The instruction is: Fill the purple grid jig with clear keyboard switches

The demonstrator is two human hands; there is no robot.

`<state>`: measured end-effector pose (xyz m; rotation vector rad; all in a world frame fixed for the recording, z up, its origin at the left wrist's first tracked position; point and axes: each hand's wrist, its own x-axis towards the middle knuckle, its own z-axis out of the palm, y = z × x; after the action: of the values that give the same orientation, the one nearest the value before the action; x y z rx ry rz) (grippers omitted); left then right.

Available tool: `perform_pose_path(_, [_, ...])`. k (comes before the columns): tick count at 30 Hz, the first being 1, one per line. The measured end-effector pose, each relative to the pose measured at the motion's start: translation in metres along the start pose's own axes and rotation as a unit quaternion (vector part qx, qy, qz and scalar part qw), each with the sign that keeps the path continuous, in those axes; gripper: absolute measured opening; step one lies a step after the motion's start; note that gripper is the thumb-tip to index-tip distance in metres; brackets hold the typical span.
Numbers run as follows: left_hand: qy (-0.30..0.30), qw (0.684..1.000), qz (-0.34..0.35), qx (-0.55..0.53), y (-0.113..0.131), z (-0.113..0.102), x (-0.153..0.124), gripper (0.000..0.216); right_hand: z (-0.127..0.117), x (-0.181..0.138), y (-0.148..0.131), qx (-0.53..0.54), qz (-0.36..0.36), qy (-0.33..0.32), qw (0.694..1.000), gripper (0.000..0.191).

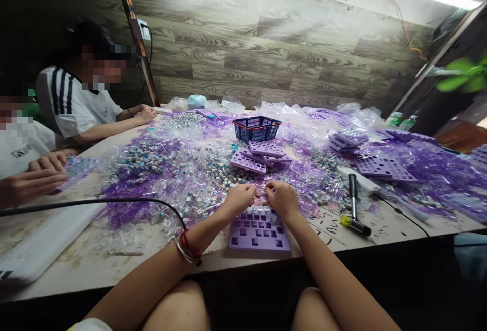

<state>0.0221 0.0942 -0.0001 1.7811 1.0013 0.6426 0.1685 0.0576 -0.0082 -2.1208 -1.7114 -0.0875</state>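
Note:
A purple keyboard case (pixel 243 232) lies flat near the table's front edge, with small square openings and some clear pieces along its far rows. Just above its far edge, my left hand (pixel 241 198) is closed with the fingers pinched together. My right hand (pixel 283 198) faces it from the other side, its fingers also closed in a pinch. Whatever sits in either pinch is too small to make out. Beyond both hands spreads a heap of small white and blue key switches (pixel 224 171), mixed with clear and purple plastic pieces.
Stacked purple cases (pixel 249 162) lie beyond my hands, before a dark blue basket (pixel 255 130). A black-handled mallet (pixel 353 204) rests at right. A black cable (pixel 114 201) crosses my left side. Two co-workers (pixel 81 92) sit at left; the nearer one's hands hold a purple case (pixel 76 171).

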Motion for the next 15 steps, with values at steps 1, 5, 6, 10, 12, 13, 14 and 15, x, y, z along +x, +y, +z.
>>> perform_pose_path(1, [-0.006,1.0,-0.002,-0.006,-0.001,0.001,0.001,0.034,0.0,0.0,0.0,-0.002,-0.001,0.001,1.0,0.017])
perform_pose_path(5, [-0.007,1.0,-0.002,-0.026,-0.001,0.001,0.001,0.035,-0.004,-0.002,0.004,-0.001,-0.013,0.004,1.0,0.018])
perform_pose_path(6, [-0.002,1.0,0.0,-0.03,-0.001,0.0,0.001,0.035,-0.007,-0.003,0.006,0.005,-0.022,0.006,1.0,0.018])
perform_pose_path(10, [0.027,0.999,0.009,-0.041,-0.002,-0.001,0.001,0.036,-0.023,-0.016,0.017,0.089,-0.114,0.006,0.99,0.011])
perform_pose_path(12, [0.037,0.998,0.013,-0.042,-0.003,-0.001,0.002,0.036,-0.031,-0.025,0.02,0.145,-0.161,-0.014,0.976,0.009])
perform_pose_path(13, [0.039,0.998,0.015,-0.041,-0.003,-0.001,0.002,0.035,-0.034,-0.03,0.021,0.167,-0.178,-0.029,0.969,0.01])
perform_pose_path(14, [0.04,0.998,0.018,-0.038,-0.003,-0.001,0.001,0.034,-0.037,-0.035,0.02,0.183,-0.192,-0.045,0.963,0.01])
perform_pose_path(15, [0.039,0.998,0.021,-0.034,-0.002,-0.001,0.001,0.033,-0.038,-0.04,0.019,0.189,-0.2,-0.059,0.96,0.01])
